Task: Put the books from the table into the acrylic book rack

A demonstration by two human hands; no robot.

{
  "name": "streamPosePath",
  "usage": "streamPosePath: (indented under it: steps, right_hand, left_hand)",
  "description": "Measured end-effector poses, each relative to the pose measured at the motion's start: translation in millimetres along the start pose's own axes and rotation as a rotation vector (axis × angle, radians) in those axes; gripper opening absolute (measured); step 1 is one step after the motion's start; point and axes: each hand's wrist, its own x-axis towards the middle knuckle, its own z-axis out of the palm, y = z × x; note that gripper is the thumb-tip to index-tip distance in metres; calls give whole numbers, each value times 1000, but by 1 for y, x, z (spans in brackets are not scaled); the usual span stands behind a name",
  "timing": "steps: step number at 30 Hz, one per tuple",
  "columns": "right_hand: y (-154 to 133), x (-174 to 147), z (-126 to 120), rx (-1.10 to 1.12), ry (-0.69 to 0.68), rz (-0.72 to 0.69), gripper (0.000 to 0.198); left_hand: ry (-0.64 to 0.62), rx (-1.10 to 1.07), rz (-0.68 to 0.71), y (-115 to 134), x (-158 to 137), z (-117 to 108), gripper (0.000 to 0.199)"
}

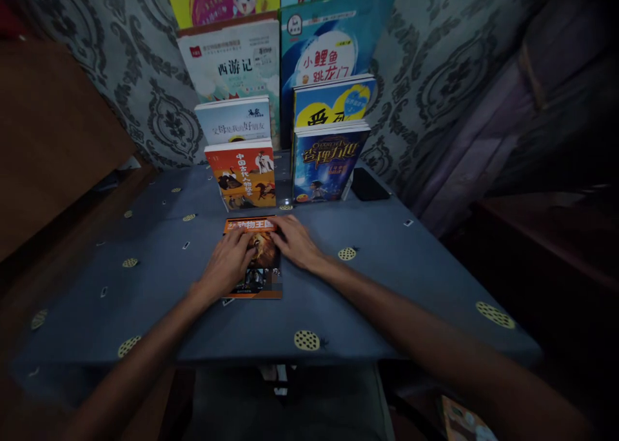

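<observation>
A thin book [255, 258] with an orange title band and an animal picture on its cover lies flat on the surface [387, 280], which is draped in a grey-blue cloth dotted with pale round marks; it sits near the middle, just in front of the person, with its title edge toward twelve o'clock. Both hands rest on its cover. The left hand [227, 265] lies over the left half, palm down, its fingers [245, 242] loosely extended and close together, reaching toward one o'clock across the picture. The right hand [296, 241] comes in from four o'clock and lies along the book's right edge near the top corner, its fingers flat and slightly spread, pointing toward ten o'clock so that the tips of both hands nearly meet over the cover. Neither hand pinches or lifts anything; both look to be pressing the book flat, which seems to keep it from sliding on the cloth. At twelve o'clock from the book, other books stand propped in two stepped rows against the patterned wall [425, 86], smaller ones in front, so every cover shows: an orange and white book [243, 175] at eleven o'clock and a dark blue book [325, 164] at one o'clock are nearest. A dark phone [369, 184] lies flat at two o'clock, beside the blue book.
</observation>
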Motion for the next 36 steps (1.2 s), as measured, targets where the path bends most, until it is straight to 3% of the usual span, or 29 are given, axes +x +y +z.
streamPosePath:
  steps: [6, 12, 17, 29, 36]
  right_hand:
    - [-2, 0, -2, -133, -155, 26, 46]
    - [8, 5, -7, -136, -180, 55, 60]
    - [10, 8, -10, -131, -178, 55, 69]
    - [12, 8, -9, -181, -199, 46, 65]
    - [13, 6, -10, -227, -189, 63, 76]
  left_hand:
    - [-43, 51, -36, -13, 4, 11, 44]
    - [-65, -2, -41, -42, 15, 4, 33]
    - [-37, 4, -50, -61, 23, 3, 36]
    - [-47, 57, -36, -64, 23, 0, 43]
    - [-59, 0, -36, -67, 22, 1, 45]
